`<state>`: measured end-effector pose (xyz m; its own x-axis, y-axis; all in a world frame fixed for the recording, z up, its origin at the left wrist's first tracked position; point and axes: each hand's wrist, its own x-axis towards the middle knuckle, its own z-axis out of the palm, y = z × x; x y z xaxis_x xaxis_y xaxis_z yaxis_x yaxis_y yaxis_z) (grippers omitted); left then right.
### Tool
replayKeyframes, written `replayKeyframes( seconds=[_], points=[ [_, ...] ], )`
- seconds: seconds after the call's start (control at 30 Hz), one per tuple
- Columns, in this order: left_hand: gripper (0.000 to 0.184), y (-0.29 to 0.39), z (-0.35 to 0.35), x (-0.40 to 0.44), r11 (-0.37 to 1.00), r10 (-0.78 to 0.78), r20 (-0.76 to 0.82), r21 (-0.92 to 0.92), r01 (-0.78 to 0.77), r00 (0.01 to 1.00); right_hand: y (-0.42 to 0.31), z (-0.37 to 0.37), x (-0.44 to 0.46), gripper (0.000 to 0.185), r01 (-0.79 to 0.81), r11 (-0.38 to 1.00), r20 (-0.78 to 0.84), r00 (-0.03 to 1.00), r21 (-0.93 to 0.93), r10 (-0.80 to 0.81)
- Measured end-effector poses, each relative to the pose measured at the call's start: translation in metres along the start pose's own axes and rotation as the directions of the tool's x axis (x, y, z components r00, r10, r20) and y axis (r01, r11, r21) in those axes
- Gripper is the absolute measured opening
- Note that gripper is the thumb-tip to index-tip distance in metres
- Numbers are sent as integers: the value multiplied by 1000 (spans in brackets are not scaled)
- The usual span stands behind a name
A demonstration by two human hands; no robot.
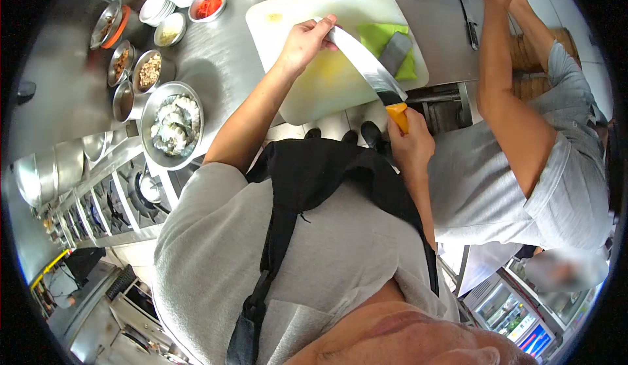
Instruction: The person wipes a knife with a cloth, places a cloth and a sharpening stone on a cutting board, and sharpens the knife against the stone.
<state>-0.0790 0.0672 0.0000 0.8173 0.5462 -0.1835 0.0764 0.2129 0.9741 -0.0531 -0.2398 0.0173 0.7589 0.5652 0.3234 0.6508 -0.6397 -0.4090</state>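
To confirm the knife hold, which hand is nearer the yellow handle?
Right. The right hand holds the yellow handle itself; the left hand is away from it, at the tip end of the blade.

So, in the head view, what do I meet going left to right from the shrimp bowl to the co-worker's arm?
Shrimp bowl → left hand → knife → right hand → counter knife → co-worker's arm.
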Motion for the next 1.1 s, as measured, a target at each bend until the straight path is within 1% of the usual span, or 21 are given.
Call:
replayKeyframes(
  seconds=[0.07,0.17,0.23,0.27,0.33,0.4,0.47,0.53,0.57,0.6,0.63,0.67,0.7,0.73,0.77,0.8,0.83,0.87,1.03,1.1],
  points=[
    [58,8,-5,-3,1000,8,-8,-21,-9,1000,-4,-2,3,31,13,1000,6,1000,2,-13],
    [57,14,-14,-6,999,-21,-82,-37,18,996,-12,-2,6,31,40,999,2,999,-5,-40],
    [56,12,-20,-5,998,43,-120,45,-38,992,-15,0,8,31,61,998,-7,998,-14,-61],
    [56,10,-23,-6,998,46,-127,45,-41,991,-14,1,9,31,71,997,-5,997,-12,-71],
    [55,9,-28,-8,998,60,-97,12,-59,994,-14,2,10,31,86,996,-3,996,-10,-86],
    [55,10,-32,-10,998,65,-93,2,-65,994,-15,4,10,30,65,998,45,997,-14,-64],
    [55,11,-35,-12,998,69,-85,-8,-70,994,-17,5,11,31,64,998,43,997,-2,-64],
    [55,13,-39,-13,996,36,-48,84,-32,998,-17,7,11,32,63,998,40,997,6,-63],
    [55,13,-39,-14,996,37,-49,82,-33,998,-17,8,10,33,41,999,52,998,25,-42],
    [54,13,-38,-15,993,53,-68,-100,-60,996,-17,10,10,34,18,999,65,998,45,-21],
    [53,13,-37,-17,957,67,-88,-278,-89,994,-17,10,10,34,19,999,64,998,45,-22],
    [53,14,-35,-18,956,69,-87,-278,-91,994,-19,11,9,35,8,998,78,997,64,-13],
    [50,14,-31,-19,810,42,-44,-584,-59,998,-20,11,9,36,-3,997,93,996,83,-5],
    [48,17,-28,-22,569,27,7,-822,-10,1000,-24,9,10,36,-3,997,95,996,81,-5],
    [48,19,-25,-25,568,30,6,-823,-12,1000,-26,7,11,37,-16,994,110,994,104,5],
    [45,23,-22,-28,537,54,9,-843,-22,998,-28,6,12,37,-30,992,124,992,126,14],
    [41,26,-20,-31,506,77,12,-862,-29,997,-28,5,13,37,-28,992,123,992,126,12],
    [41,28,-19,-33,506,80,11,-862,-31,997,-27,6,13,37,-26,991,118,993,129,10],
    [37,31,-21,-35,577,116,-10,-813,-76,993,-25,7,14,38,-7,989,81,997,149,-5],
    [37,30,-22,-35,582,119,-5,-810,-74,993,-25,7,13,37,-22,989,97,995,147,8]
  ],
)
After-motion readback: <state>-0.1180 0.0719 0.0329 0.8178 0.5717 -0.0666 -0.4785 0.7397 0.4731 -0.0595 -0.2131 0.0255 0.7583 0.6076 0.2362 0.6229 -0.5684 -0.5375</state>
